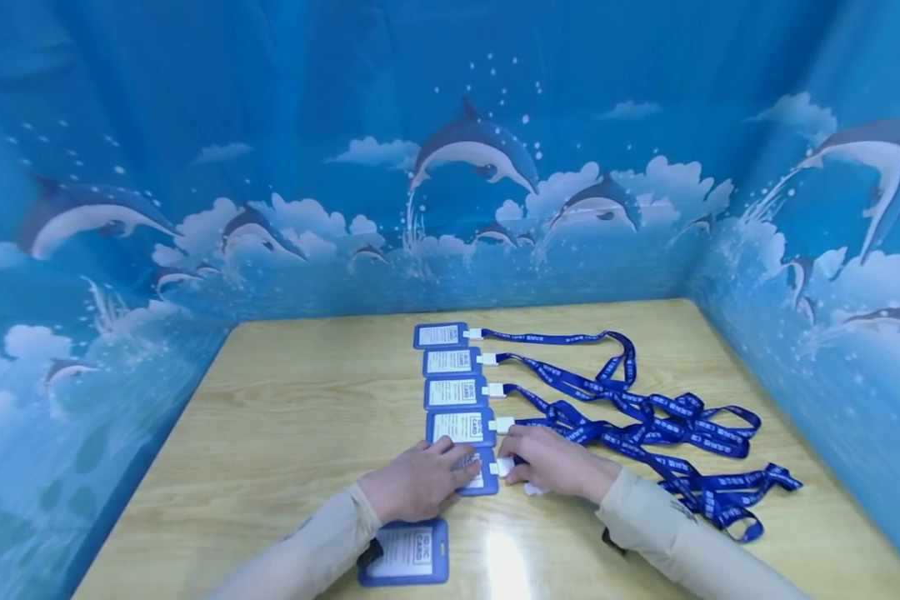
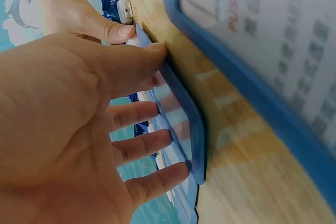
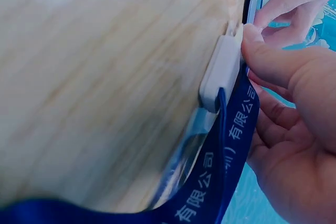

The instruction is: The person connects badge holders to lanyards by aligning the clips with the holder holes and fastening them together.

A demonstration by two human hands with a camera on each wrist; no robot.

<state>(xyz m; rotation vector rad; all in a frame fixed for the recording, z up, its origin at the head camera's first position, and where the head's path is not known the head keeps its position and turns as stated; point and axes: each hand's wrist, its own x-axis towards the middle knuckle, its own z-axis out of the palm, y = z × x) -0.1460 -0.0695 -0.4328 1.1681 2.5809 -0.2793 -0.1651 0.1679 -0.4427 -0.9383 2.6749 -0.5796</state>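
Note:
My left hand (image 1: 420,479) rests on a blue-framed card holder (image 1: 487,482), the lowest of a column. In the left wrist view, its fingers (image 2: 142,142) lie extended across the holder's face, and the thumb touches the edge. Beside that holder, my right hand (image 1: 551,461) pinches the white clip (image 3: 218,72) of a blue lanyard (image 3: 239,135) between thumb and fingers. The clip sits at the holder's slotted end; fingers partly cover the join. A loose card holder (image 1: 408,557) without a lanyard lies below my left wrist.
Several card holders (image 1: 453,392) lie above in a column, their lanyards (image 1: 637,408) spread rightward and overlapping. A small white piece (image 1: 534,490) shows under my right hand. The wooden table (image 1: 270,417) is bordered by a blue dolphin-print curtain (image 1: 307,125).

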